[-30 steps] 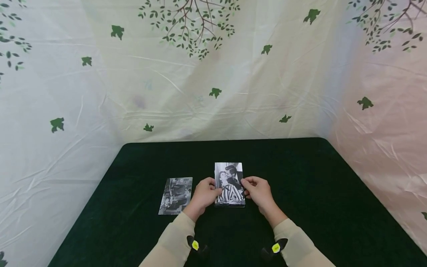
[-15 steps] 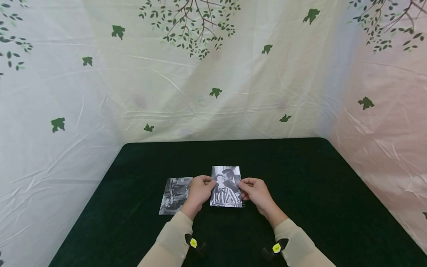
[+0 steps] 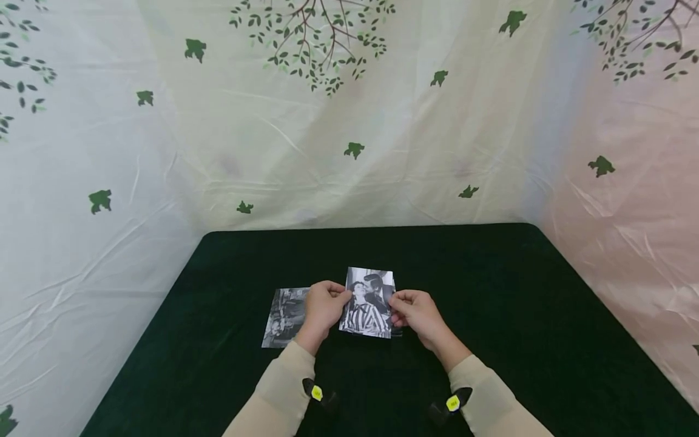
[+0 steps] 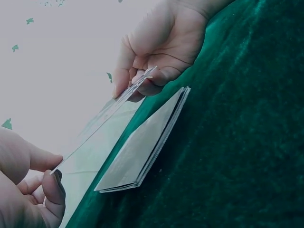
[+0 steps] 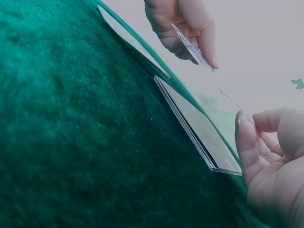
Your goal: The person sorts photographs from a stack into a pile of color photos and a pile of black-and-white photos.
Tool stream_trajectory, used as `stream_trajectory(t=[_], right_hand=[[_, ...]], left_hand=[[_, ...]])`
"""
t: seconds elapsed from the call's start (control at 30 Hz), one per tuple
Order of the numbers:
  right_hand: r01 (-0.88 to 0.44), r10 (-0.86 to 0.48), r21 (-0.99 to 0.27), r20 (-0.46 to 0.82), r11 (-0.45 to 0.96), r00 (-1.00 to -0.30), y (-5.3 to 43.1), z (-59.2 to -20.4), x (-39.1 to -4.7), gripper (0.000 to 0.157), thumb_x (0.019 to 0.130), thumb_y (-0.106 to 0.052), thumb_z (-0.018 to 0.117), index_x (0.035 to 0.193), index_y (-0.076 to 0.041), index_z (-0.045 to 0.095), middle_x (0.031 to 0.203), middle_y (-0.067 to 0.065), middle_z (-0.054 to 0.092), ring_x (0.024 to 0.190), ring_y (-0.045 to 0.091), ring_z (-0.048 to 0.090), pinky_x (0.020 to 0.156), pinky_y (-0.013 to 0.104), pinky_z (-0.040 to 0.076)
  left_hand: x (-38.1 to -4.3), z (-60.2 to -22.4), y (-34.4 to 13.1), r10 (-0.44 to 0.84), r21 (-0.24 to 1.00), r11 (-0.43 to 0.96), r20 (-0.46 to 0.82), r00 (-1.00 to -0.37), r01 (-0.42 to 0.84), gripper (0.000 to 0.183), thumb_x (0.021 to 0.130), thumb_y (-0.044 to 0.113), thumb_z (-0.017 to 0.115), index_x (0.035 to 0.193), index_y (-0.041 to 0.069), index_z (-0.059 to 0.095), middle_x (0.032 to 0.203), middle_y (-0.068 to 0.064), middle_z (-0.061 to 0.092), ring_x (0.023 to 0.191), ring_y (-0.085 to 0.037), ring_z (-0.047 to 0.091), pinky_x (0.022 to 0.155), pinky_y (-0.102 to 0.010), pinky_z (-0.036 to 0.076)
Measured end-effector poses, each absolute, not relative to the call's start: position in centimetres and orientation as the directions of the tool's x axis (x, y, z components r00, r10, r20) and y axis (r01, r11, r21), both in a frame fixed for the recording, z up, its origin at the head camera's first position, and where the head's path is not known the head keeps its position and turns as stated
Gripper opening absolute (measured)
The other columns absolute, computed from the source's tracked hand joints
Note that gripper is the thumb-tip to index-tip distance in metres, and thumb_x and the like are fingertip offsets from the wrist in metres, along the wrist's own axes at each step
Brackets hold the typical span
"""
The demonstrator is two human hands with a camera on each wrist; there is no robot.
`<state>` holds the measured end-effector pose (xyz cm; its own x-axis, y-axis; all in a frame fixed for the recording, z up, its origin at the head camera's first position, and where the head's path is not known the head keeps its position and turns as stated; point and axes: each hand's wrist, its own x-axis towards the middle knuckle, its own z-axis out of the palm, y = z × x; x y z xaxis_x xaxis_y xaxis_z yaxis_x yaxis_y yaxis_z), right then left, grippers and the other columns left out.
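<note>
A black-and-white photo print (image 3: 368, 306) showing a couple is held up between both hands. My left hand (image 3: 324, 308) pinches its left edge between thumb and fingers. Its right edge is pinched by my right hand (image 3: 416, 312). In the left wrist view the raised print (image 4: 107, 111) tilts above a neat stack of prints (image 4: 142, 147) resting on the cloth. The head view shows the held print covering most of that stack.
Another black-and-white photo (image 3: 281, 318) lies flat on the left, partly hidden behind my left hand. Dark green velvety cloth covers the table (image 3: 480, 267). A pale leaf-patterned curtain (image 3: 306, 152) rises behind it.
The top print has been lifted off the stack and shifted a little left, tilting slightly. My left hand has moved left and now overlaps the flat photo.
</note>
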<state>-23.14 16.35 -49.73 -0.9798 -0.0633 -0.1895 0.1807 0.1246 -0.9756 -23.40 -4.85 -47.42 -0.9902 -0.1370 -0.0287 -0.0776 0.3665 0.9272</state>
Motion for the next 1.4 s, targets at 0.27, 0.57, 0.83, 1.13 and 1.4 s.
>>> stream_trajectory(t=[0.27,0.57,0.83,1.13,1.4], right_hand=[[0.171,-0.059,-0.980,-0.177,0.097,-0.982,16.1,-48.9,-22.9,0.018,0.094,-0.017,0.063,0.103,-0.001,0.066,0.081,0.011,0.064,0.067,0.019,0.062,0.060,0.029,0.053],[0.187,-0.028,-0.982,-0.188,0.024,-0.982,15.5,-48.7,-22.2,0.022,0.091,-0.016,0.067,0.106,0.000,0.068,0.085,0.011,0.065,0.066,0.018,0.061,0.058,0.029,0.052],[0.192,0.049,-0.981,-0.191,0.016,-0.980,13.2,-48.5,-21.3,0.024,0.090,-0.020,0.069,0.107,-0.003,0.069,0.089,0.010,0.064,0.067,0.017,0.061,0.060,0.029,0.053],[0.173,0.024,-0.985,-0.173,0.006,-0.985,10.1,-48.3,-20.5,0.023,0.089,-0.016,0.069,0.107,-0.001,0.070,0.092,0.009,0.067,0.072,0.016,0.065,0.067,0.031,0.054],[0.209,-0.033,-0.976,-0.207,-0.060,-0.978,7.3,-47.9,-19.7,0.024,0.090,-0.015,0.068,0.106,0.002,0.067,0.088,0.008,0.067,0.073,0.015,0.064,0.067,0.028,0.054]], left_hand=[[-23.2,-46.1,-5.3,-0.110,0.924,0.368,-0.063,-0.992,-0.100,0.013,0.090,0.016,0.068,0.096,0.005,0.068,0.083,-0.007,0.063,0.072,-0.018,0.060,0.061,-0.029,0.049],[-22.6,-46.1,-6.9,-0.024,0.947,0.304,-0.102,-0.995,-0.104,0.016,0.092,0.011,0.064,0.104,0.001,0.066,0.085,-0.010,0.064,0.068,-0.019,0.061,0.062,-0.030,0.054],[-22.3,-46.2,-8.7,-0.052,0.952,0.243,-0.181,-0.982,-0.188,0.019,0.091,0.015,0.066,0.105,0.002,0.067,0.090,-0.011,0.065,0.074,-0.020,0.061,0.066,-0.029,0.054],[-22.1,-45.6,-12.1,-0.061,0.938,0.234,-0.249,-0.967,-0.256,0.021,0.093,0.018,0.064,0.106,0.003,0.068,0.094,-0.013,0.060,0.077,-0.021,0.058,0.068,-0.031,0.051],[-20.8,-45.3,-15.1,-0.027,0.918,0.315,-0.244,-0.969,-0.240,0.023,0.095,0.018,0.060,0.108,0.000,0.066,0.094,-0.012,0.059,0.079,-0.021,0.056,0.069,-0.032,0.051]])
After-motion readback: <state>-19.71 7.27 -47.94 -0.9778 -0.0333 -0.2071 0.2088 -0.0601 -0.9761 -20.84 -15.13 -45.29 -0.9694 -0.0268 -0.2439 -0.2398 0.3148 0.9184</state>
